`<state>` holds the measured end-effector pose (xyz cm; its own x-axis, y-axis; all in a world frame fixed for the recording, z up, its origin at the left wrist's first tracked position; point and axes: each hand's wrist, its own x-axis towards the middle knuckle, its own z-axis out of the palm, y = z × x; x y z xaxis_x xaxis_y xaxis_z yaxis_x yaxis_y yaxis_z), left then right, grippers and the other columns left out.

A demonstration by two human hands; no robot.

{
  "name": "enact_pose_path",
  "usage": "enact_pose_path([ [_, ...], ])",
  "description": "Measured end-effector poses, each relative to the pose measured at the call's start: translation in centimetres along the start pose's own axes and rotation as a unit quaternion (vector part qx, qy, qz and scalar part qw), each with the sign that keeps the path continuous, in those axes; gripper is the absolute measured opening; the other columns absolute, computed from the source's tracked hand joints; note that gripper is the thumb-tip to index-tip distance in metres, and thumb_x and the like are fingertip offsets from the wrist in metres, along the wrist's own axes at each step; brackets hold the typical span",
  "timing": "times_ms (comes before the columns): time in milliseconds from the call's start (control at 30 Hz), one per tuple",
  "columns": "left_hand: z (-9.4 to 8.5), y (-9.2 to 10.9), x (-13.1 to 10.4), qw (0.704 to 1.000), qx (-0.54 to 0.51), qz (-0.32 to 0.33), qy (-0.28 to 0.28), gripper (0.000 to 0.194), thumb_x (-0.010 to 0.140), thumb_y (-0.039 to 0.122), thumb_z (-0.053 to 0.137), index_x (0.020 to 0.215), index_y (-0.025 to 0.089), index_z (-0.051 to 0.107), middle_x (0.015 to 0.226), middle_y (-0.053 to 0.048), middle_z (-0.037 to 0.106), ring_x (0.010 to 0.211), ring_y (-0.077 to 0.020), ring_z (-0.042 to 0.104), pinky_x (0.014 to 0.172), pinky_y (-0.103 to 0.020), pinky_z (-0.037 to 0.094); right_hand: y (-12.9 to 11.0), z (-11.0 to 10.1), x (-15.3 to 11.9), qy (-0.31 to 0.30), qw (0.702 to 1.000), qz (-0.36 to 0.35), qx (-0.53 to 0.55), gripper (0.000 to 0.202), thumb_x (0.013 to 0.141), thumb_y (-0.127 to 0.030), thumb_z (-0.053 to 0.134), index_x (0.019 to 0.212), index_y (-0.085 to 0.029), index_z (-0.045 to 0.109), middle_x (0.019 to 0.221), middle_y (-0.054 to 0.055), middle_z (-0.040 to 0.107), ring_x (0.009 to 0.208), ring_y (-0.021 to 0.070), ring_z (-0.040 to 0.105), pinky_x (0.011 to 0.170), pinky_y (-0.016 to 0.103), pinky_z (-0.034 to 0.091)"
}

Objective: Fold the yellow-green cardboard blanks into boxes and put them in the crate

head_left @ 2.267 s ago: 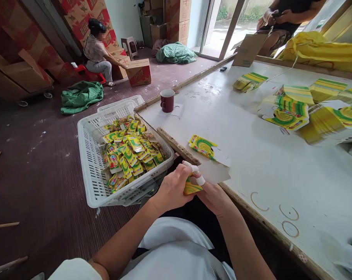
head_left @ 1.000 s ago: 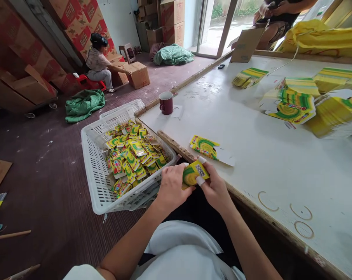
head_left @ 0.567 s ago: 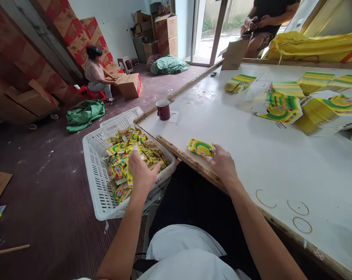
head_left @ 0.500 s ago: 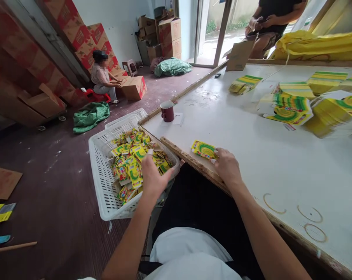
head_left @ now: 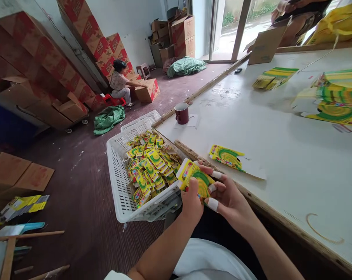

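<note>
A small yellow-and-green printed carton (head_left: 193, 177) is held in front of me, over the table's near edge. My left hand (head_left: 192, 204) grips its near side with the thumb on the printed face. My right hand (head_left: 231, 198) is closed on its right end, white coverings on several fingertips. Another yellow carton (head_left: 227, 155), looking flat with its flaps spread, lies on the white table (head_left: 216, 128) just beyond my hands. Left of them, a white plastic basket (head_left: 115, 190) holds a heap of similar small cartons (head_left: 151, 163).
A maroon mug (head_left: 182, 113) stands near the table's left corner. Stacks of flat cartons (head_left: 273, 79) lie farther right. On the floor, a seated person (head_left: 120, 83) handles a cardboard box (head_left: 147, 90). Red-and-brown boxes (head_left: 85, 31) pile along the wall.
My left hand has come from above the basket to the carton. My right hand has drawn back from the tabletop, and both now hold one carton. The view has shifted left.
</note>
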<state>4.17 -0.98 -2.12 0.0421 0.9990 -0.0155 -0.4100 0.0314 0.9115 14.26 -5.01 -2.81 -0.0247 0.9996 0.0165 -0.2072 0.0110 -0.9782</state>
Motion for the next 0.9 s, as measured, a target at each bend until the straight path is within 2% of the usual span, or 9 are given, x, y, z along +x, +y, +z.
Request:
enact_pose_path([
  [100,0.4,0.2,0.1,0.995,0.033,0.011,0.091,0.058,0.074,0.078,0.055,0.093,0.024,0.056,0.075,0.0,0.053,0.071,-0.016,0.057,0.074,-0.032,0.055,0.7,1.6,-1.0,-0.012,1.0,0.003,0.017,0.051,0.076,-0.036,0.078,0.12,-0.032,0.053,0.089,-0.002,0.063,0.078,0.0145,0.062,0.071,0.027,0.055],
  [167,0.1,0.2,0.0,0.991,0.088,0.009,0.102,0.053,0.078,0.076,0.05,0.091,0.025,0.052,0.077,0.0,0.049,0.069,-0.0142,0.052,0.072,-0.029,0.053,1.0,1.6,-0.9,-0.004,1.0,0.005,0.004,0.047,0.073,-0.035,0.081,0.114,-0.029,0.058,0.086,-0.001,0.065,0.077,0.015,0.062,0.07,0.027,0.055],
  [233,-0.3,0.1,-0.3,0.99,0.117,0.008,0.077,0.054,0.079,0.076,0.047,0.096,0.025,0.051,0.085,-0.001,0.052,0.074,-0.0148,0.053,0.075,-0.03,0.053,0.9,0.8,-0.6,0.019,1.0,0.0,-0.001,0.039,0.072,-0.037,0.081,0.104,-0.027,0.063,0.08,-0.002,0.066,0.074,0.0162,0.064,0.07,0.029,0.056],
  [433,-1.1,0.1,-0.7,0.996,0.091,-0.008,0.002,0.055,0.06,0.063,0.08,0.094,0.022,0.061,0.086,-0.001,0.068,0.081,-0.0194,0.064,0.081,-0.035,0.055,0.7,-2.6,-0.7,0.095,0.985,-0.051,-0.137,0.022,0.084,-0.043,0.065,0.096,-0.026,0.07,0.081,0.002,0.075,0.067,0.0203,0.068,0.058,0.032,0.058],
  [567,-2.1,1.8,-0.2,0.989,0.142,0.018,-0.036,0.05,0.073,0.059,0.074,0.103,0.02,0.065,0.1,-0.006,0.072,0.098,-0.0235,0.068,0.092,-0.037,0.053,0.5,-5.1,-1.0,0.16,0.928,-0.151,-0.301,0.017,0.084,-0.029,0.058,0.092,-0.029,0.072,0.08,0.001,0.076,0.067,0.0228,0.07,0.059,0.036,0.058],
  [667,-2.8,4.2,-0.2,0.956,0.271,0.103,-0.037,0.065,0.075,0.056,0.074,0.127,0.023,0.053,0.131,-0.01,0.061,0.128,-0.0268,0.054,0.113,-0.043,0.038,-0.5,-6.1,-1.0,0.171,0.855,-0.249,-0.421,0.027,0.085,-0.017,0.052,0.09,-0.032,0.073,0.084,0.001,0.077,0.079,0.0254,0.07,0.07,0.041,0.057],
  [733,-2.7,5.5,-0.3,0.914,0.375,0.131,-0.088,0.087,0.064,0.051,0.085,0.136,0.023,0.044,0.144,-0.012,0.049,0.14,-0.0309,0.04,0.119,-0.048,0.028,-1.1,-5.7,-1.1,0.128,0.824,-0.3,-0.464,0.031,0.086,-0.013,0.051,0.089,-0.034,0.073,0.083,0.0,0.077,0.084,0.0254,0.07,0.084,0.047,0.053],
  [833,-2.1,5.9,-0.5,0.851,0.469,0.094,-0.218,0.09,0.058,0.038,0.089,0.135,0.022,0.046,0.137,-0.013,0.055,0.131,-0.0341,0.05,0.112,-0.051,0.039,-1.6,-3.8,-1.3,0.05,0.817,-0.346,-0.458,0.033,0.089,-0.012,0.053,0.096,-0.038,0.072,0.09,-0.002,0.077,0.099,0.025,0.068,0.11,0.054,0.036],
  [900,-1.8,5.0,-0.7,0.833,0.494,0.06,-0.241,0.069,0.064,0.032,0.084,0.125,0.023,0.053,0.121,-0.009,0.065,0.112,-0.0307,0.063,0.099,-0.046,0.051,-1.6,-2.7,-1.4,0.1,0.838,-0.33,-0.422,0.035,0.087,-0.017,0.061,0.114,-0.038,0.067,0.116,0.001,0.072,0.121,0.0287,0.06,0.118,0.058,0.024],
])
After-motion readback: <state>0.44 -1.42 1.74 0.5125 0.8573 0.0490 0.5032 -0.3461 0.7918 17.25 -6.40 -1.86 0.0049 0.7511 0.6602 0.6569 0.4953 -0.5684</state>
